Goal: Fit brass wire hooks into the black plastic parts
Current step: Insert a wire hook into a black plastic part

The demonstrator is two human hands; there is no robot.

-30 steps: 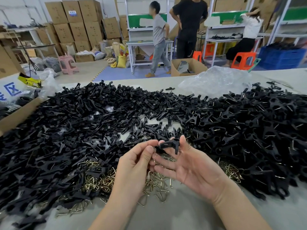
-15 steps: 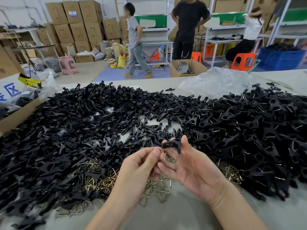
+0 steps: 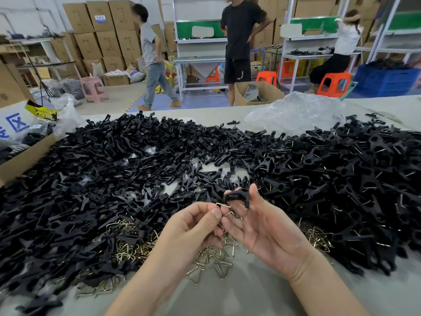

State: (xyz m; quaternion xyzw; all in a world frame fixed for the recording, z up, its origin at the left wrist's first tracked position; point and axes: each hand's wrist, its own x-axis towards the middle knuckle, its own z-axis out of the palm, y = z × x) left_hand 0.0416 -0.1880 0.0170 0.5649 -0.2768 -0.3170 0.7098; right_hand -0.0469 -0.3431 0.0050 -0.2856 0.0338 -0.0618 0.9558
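Head view: a black part point(image 3: 235, 196) is held up above the near middle of the surface point(image 3: 250, 293), gripped between the thumb and fingertips of the right hand point(image 3: 266, 229), whose palm is turned up. Just below it, a brass hook point(image 3: 224, 207) is pinched in the curled fingers point(image 3: 213, 213) of the left hand point(image 3: 189, 229) — its bent end lies close under the part, and I cannot tell whether the two touch. Under both hands, loose hooks point(image 3: 216, 261) lie scattered along the near edge. A heap of bare black parts point(image 3: 91, 179) covers the left half of the surface. Toward the right edge a second heap point(image 3: 341, 179) shows brass wire glinting among the black pieces. Near the far edge a crumpled clear bag point(image 3: 293, 112) rests beside that second heap — and a cardboard box point(image 3: 25, 156) sits at the left edge.
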